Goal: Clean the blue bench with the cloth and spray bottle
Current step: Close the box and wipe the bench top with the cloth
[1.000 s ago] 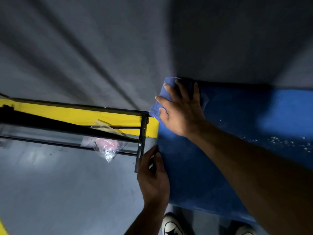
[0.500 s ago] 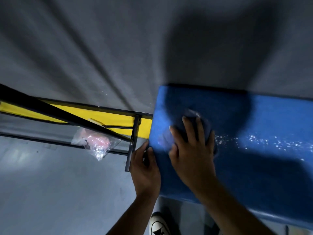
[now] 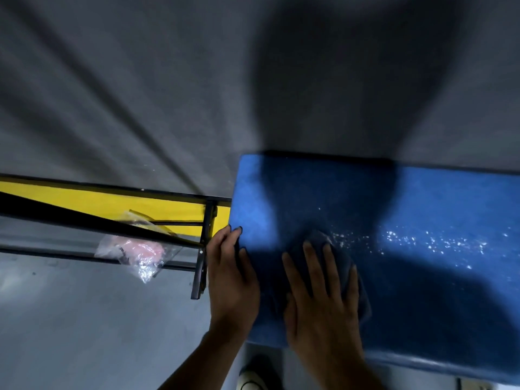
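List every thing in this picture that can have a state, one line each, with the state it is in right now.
blue bench: speckled with white droplets right of the cloth
cloth: bunched, flat on the bench under the right hand
right hand: fingers straight, pressing the cloth
left hand: resting on the bench's end edge
plastic bag: crumpled, lying on the black frame
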Action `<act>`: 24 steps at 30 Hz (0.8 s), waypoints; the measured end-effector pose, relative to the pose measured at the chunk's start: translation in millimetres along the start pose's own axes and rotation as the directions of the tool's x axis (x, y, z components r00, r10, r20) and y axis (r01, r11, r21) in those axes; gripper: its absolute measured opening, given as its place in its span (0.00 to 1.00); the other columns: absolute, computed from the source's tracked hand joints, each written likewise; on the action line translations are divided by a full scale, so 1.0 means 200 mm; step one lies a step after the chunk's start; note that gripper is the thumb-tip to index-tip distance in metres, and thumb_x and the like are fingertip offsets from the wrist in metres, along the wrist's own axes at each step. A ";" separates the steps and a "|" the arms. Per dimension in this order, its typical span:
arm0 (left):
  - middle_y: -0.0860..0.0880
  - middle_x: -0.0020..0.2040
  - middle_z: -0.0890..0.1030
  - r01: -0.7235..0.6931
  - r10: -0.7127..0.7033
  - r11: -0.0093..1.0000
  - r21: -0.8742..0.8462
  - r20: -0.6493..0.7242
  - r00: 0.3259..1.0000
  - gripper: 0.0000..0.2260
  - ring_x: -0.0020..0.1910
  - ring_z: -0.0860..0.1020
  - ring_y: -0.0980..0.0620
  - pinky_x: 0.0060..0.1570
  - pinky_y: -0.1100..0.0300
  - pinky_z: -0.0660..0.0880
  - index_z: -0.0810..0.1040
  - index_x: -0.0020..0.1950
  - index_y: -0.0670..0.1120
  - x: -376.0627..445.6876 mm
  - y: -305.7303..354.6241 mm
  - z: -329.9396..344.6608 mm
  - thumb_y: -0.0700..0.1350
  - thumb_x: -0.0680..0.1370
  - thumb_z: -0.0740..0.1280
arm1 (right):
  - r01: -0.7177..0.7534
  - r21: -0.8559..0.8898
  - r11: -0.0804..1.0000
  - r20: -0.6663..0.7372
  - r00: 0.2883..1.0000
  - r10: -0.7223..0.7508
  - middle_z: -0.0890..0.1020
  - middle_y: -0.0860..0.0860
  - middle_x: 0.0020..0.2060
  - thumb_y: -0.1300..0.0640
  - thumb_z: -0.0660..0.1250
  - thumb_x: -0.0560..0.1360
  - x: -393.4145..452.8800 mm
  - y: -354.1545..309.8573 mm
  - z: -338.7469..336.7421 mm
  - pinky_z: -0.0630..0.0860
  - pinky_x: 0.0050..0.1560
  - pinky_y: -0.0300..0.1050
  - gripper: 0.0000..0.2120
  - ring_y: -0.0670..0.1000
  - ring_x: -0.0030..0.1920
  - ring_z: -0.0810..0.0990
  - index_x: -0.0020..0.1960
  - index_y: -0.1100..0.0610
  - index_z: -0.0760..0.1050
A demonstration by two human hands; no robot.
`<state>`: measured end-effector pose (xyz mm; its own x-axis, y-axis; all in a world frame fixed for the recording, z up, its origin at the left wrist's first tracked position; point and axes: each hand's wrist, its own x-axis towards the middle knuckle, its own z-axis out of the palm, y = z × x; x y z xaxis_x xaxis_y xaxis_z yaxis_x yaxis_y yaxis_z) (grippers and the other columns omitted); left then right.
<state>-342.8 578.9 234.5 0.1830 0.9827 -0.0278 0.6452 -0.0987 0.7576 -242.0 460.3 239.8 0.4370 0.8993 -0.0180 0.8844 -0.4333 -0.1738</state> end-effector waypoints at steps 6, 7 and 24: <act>0.50 0.73 0.68 -0.032 0.034 0.997 0.069 -0.036 0.999 0.18 0.71 0.68 0.58 0.70 0.63 0.65 0.73 0.72 0.44 0.00 -0.01 0.04 0.44 0.84 0.55 | 0.038 0.006 0.999 0.027 0.999 -0.038 0.57 0.52 0.81 0.41 0.55 0.79 0.53 -0.04 -0.03 0.50 0.75 0.73 0.25 0.60 0.81 0.51 0.75 0.43 0.65; 0.50 0.72 0.68 -0.035 0.037 0.997 0.074 -0.037 0.999 0.18 0.70 0.67 0.59 0.70 0.64 0.65 0.72 0.72 0.44 0.00 -0.01 0.04 0.45 0.83 0.55 | 0.019 0.010 1.000 0.019 1.000 -0.019 0.58 0.52 0.81 0.41 0.57 0.78 0.59 -0.06 -0.03 0.50 0.74 0.73 0.25 0.60 0.81 0.52 0.75 0.43 0.65; 0.51 0.74 0.66 -0.025 0.026 0.996 0.091 -0.012 1.000 0.21 0.74 0.69 0.50 0.73 0.55 0.68 0.71 0.73 0.45 -0.01 0.01 0.04 0.48 0.83 0.53 | 0.051 0.133 0.990 -0.114 0.993 -0.036 0.71 0.51 0.74 0.49 0.61 0.75 0.75 -0.13 -0.07 0.60 0.72 0.68 0.19 0.59 0.77 0.64 0.64 0.48 0.75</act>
<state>-336.7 574.7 231.7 0.1907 0.9816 0.0002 0.7052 -0.1371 0.6956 -196.7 604.9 255.0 0.4207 0.9016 0.1009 0.8758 -0.3746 -0.3043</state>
